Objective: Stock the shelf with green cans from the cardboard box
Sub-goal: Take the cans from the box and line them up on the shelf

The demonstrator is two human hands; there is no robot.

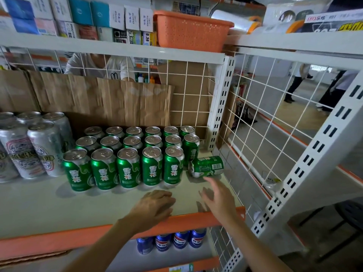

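Green can [206, 166] lies toppled on the shelf [39, 209] just right of the front row of standing cans [127, 169], lid end toward that row — just beyond my right hand [218, 199], spread wide and empty, nearer than my left hand [155, 203], loosely curled, holding nothing.

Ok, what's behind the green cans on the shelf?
Crumpled cardboard stands behind the green cans, in front of a wire grid. Above it, through the grid, part of a person shows. What lies behind the cardboard is covered.
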